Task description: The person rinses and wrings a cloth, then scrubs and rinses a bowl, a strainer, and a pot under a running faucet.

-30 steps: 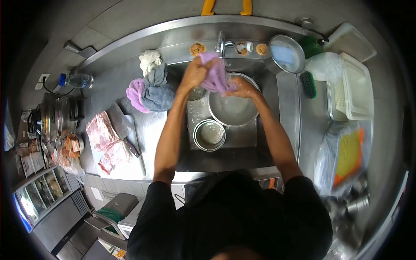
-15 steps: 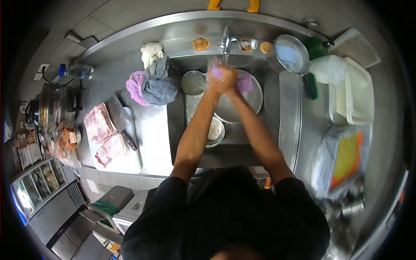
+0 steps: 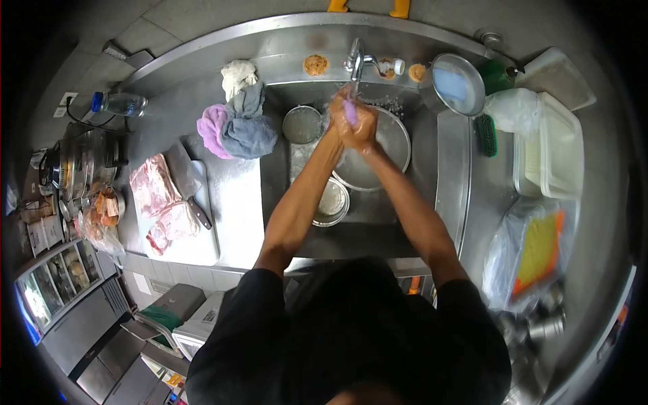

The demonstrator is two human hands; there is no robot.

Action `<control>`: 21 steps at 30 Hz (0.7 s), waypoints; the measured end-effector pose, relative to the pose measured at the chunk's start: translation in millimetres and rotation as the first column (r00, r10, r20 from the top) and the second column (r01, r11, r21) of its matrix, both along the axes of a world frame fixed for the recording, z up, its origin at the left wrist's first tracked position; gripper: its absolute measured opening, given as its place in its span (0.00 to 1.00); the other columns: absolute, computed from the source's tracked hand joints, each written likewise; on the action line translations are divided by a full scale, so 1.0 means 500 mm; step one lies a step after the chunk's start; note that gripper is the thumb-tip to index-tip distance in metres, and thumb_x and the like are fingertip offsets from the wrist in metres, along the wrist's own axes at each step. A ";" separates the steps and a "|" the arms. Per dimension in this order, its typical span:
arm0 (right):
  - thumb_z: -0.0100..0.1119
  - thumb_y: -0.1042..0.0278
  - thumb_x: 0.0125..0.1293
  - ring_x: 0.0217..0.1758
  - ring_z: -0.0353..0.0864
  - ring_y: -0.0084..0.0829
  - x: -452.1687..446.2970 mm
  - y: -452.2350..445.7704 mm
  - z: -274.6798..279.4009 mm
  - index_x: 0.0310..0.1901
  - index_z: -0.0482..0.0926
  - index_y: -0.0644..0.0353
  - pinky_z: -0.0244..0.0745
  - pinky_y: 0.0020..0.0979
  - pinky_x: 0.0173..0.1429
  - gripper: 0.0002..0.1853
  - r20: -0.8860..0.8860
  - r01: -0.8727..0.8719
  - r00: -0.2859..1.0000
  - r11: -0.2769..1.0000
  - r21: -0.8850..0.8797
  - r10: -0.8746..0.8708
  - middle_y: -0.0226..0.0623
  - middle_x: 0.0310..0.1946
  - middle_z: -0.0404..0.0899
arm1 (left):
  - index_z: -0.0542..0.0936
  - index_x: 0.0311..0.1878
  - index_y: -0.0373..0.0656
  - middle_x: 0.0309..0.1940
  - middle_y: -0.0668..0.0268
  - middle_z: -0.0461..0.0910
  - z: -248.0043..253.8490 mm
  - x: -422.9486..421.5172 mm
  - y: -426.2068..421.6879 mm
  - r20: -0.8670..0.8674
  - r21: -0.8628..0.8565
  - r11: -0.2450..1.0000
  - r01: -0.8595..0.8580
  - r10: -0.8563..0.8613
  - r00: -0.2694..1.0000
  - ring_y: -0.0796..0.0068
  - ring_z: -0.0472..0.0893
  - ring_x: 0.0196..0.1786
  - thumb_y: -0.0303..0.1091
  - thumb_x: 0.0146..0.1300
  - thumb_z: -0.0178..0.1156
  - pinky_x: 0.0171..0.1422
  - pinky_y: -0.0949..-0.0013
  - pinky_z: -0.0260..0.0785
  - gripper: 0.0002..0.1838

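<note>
Under the tap [image 3: 356, 59], my two hands are pressed together around a wet purple cloth [image 3: 349, 113]. My left hand [image 3: 337, 108] is closed on it, partly hidden behind the other. Fingers wrapped, my right hand [image 3: 363, 128] squeezes the same cloth, and only a small bunch of it shows. Water splashes about both hands. Below them in the sink [image 3: 422, 179] stands a large round metal pan [image 3: 388, 169], with a small water-filled bowl [image 3: 302, 126] to its left and another round metal container [image 3: 332, 204] nearer me.
Left of the sink lie purple and grey towels [image 3: 248, 138], a white cloth [image 3: 238, 79], and raw meat [image 3: 155, 189] beside a cleaver [image 3: 183, 177] on a white board [image 3: 196, 250]. At right are a green brush [image 3: 485, 135], a metal bowl [image 3: 457, 84] and white trays [image 3: 561, 145].
The purple cloth's loose end, which hung to the right over the pan, is now gathered into my hands. Both hands have shifted slightly to the right, and droplets spray beside them.
</note>
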State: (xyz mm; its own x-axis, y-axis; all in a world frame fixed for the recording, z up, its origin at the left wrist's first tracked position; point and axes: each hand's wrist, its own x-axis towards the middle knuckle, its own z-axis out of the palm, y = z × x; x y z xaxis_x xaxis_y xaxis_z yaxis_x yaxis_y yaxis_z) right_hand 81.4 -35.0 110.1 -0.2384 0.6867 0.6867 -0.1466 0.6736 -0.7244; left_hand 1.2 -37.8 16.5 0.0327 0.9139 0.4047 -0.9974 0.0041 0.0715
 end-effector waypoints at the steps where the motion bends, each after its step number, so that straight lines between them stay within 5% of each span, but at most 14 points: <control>1: 0.58 0.64 0.54 0.14 0.66 0.36 0.008 0.025 -0.014 0.17 0.70 0.62 0.61 0.37 0.20 0.14 0.138 0.039 0.990 0.998 -0.042 -0.033 0.41 0.12 0.68 | 0.75 0.42 0.39 0.32 0.63 0.75 0.082 0.024 -0.033 -0.376 -0.407 0.877 -0.257 0.096 0.922 0.71 0.77 0.34 0.34 0.63 0.45 0.32 0.68 0.71 0.12; 2: 0.59 0.61 0.54 0.14 0.69 0.45 0.011 0.060 -0.024 0.15 0.71 0.61 0.63 0.41 0.21 0.16 0.273 0.082 0.960 0.994 -0.072 -0.059 0.46 0.13 0.70 | 0.75 0.43 0.39 0.32 0.62 0.75 0.151 0.034 -0.048 -0.702 -0.592 0.556 -0.584 0.001 0.712 0.71 0.77 0.34 0.33 0.62 0.45 0.33 0.68 0.71 0.12; 3: 0.56 0.56 0.58 0.18 0.73 0.48 0.012 0.097 -0.031 0.18 0.74 0.63 0.65 0.43 0.24 0.19 0.476 0.149 0.879 0.968 -0.204 -0.035 0.49 0.15 0.72 | 0.75 0.45 0.40 0.30 0.62 0.74 0.180 0.023 -0.061 -0.798 -0.558 0.566 -0.607 -0.167 0.579 0.71 0.77 0.34 0.31 0.61 0.47 0.37 0.70 0.73 0.12; 6: 0.52 0.47 0.61 0.21 0.75 0.50 0.006 0.121 0.052 0.19 0.76 0.65 0.67 0.42 0.28 0.26 0.535 0.048 0.844 0.992 -0.119 0.023 0.50 0.16 0.73 | 0.70 0.52 0.38 0.41 0.60 0.73 0.297 -0.019 -0.110 -0.852 -0.400 0.735 -0.548 -0.078 0.517 0.74 0.73 0.43 0.33 0.62 0.52 0.50 0.67 0.70 0.17; 8: 0.49 0.40 0.62 0.23 0.76 0.44 0.008 0.107 0.097 0.18 0.75 0.67 0.69 0.40 0.31 0.32 0.632 -0.011 0.748 0.957 -0.290 0.201 0.47 0.16 0.74 | 0.74 0.48 0.40 0.35 0.62 0.75 0.288 -0.053 -0.102 -0.781 -0.428 0.804 -0.413 -0.099 0.617 0.74 0.75 0.39 0.30 0.58 0.57 0.46 0.69 0.70 0.14; 10: 0.47 0.33 0.61 0.24 0.76 0.35 -0.001 0.103 0.124 0.20 0.74 0.66 0.69 0.38 0.32 0.35 0.637 0.071 0.644 0.796 -0.601 0.423 0.43 0.17 0.73 | 0.79 0.41 0.41 0.28 0.64 0.78 0.288 -0.056 -0.083 -0.900 -0.319 0.906 -0.278 -0.381 -0.211 0.70 0.78 0.34 0.27 0.54 0.56 0.42 0.68 0.71 0.10; 11: 0.53 0.35 0.59 0.25 0.72 0.27 -0.006 0.112 0.103 0.23 0.74 0.64 0.68 0.36 0.32 0.32 0.550 -0.011 0.724 0.805 -0.593 0.415 0.37 0.19 0.72 | 0.81 0.35 0.38 0.22 0.65 0.78 0.261 -0.041 -0.078 -0.980 -0.016 0.933 -0.360 -0.086 -0.181 0.69 0.77 0.27 0.32 0.55 0.55 0.36 0.66 0.70 0.09; 12: 0.53 0.35 0.59 0.25 0.72 0.27 -0.003 0.110 0.078 0.23 0.74 0.64 0.68 0.36 0.32 0.32 0.552 -0.017 0.722 0.807 -0.590 0.418 0.37 0.19 0.72 | 0.81 0.35 0.38 0.22 0.65 0.78 0.235 -0.045 -0.071 -0.980 -0.012 0.930 -0.367 -0.083 -0.180 0.69 0.77 0.27 0.32 0.55 0.55 0.36 0.66 0.70 0.09; 14: 0.52 0.34 0.59 0.25 0.68 0.21 0.019 0.085 0.055 0.28 0.77 0.62 0.66 0.28 0.32 0.31 0.255 -0.257 0.865 0.818 -0.515 0.432 0.25 0.19 0.71 | 0.79 0.31 0.34 0.26 0.51 0.80 0.224 -0.050 -0.055 -0.805 0.381 0.825 -0.417 0.073 -0.589 0.60 0.80 0.30 0.44 0.57 0.58 0.40 0.59 0.70 0.18; 15: 0.58 0.40 0.59 0.30 0.70 0.20 0.057 0.072 0.045 0.32 0.77 0.62 0.67 0.28 0.35 0.26 0.157 -0.291 0.851 0.699 -0.654 0.501 0.27 0.26 0.73 | 0.79 0.31 0.34 0.26 0.45 0.77 0.218 -0.064 -0.052 -0.773 0.413 0.820 -0.395 0.087 -0.628 0.57 0.79 0.29 0.54 0.57 0.58 0.39 0.60 0.68 0.26; 16: 0.58 0.40 0.59 0.30 0.70 0.20 0.085 0.086 0.031 0.32 0.77 0.62 0.67 0.28 0.35 0.26 0.161 -0.285 0.854 0.704 -0.650 0.495 0.27 0.26 0.73 | 0.79 0.31 0.34 0.26 0.45 0.77 0.234 -0.076 -0.058 -0.774 0.417 0.820 -0.391 0.095 -0.626 0.57 0.79 0.29 0.54 0.57 0.58 0.39 0.60 0.68 0.26; 18: 0.60 0.47 0.60 0.41 0.74 0.20 0.142 0.107 -0.006 0.41 0.76 0.64 0.69 0.26 0.46 0.23 0.676 -0.205 0.243 0.718 -0.665 0.695 0.32 0.35 0.77 | 0.79 0.31 0.35 0.24 0.53 0.79 0.292 -0.090 -0.088 -0.891 0.072 0.778 -0.624 -0.231 -0.390 0.64 0.79 0.28 0.50 0.61 0.56 0.38 0.63 0.68 0.22; 19: 0.60 0.47 0.60 0.41 0.74 0.20 0.172 0.115 -0.039 0.41 0.76 0.64 0.69 0.26 0.46 0.23 0.671 -0.200 0.245 0.714 -0.671 0.700 0.32 0.35 0.77 | 0.80 0.31 0.35 0.23 0.57 0.80 0.300 -0.094 -0.098 -0.955 0.089 0.728 -0.680 -0.132 -0.266 0.69 0.78 0.27 0.48 0.62 0.55 0.37 0.65 0.68 0.21; 21: 0.59 0.56 0.62 0.45 0.75 0.20 0.211 0.131 -0.108 0.49 0.74 0.66 0.69 0.25 0.48 0.21 0.728 0.048 0.035 0.727 -0.685 0.685 0.32 0.41 0.77 | 0.81 0.32 0.38 0.23 0.70 0.79 0.357 -0.101 -0.121 -0.994 0.072 0.606 -0.793 -0.020 -0.105 0.79 0.77 0.28 0.41 0.66 0.52 0.35 0.73 0.67 0.17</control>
State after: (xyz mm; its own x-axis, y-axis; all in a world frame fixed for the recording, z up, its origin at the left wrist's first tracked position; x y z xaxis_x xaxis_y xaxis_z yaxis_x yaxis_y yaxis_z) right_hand 186.9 30.5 56.1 -0.6610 0.3759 -0.6494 0.7503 0.3467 -0.5630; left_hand -49.4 -98.4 194.8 -0.4847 0.8747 0.0009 0.1441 0.0788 0.9864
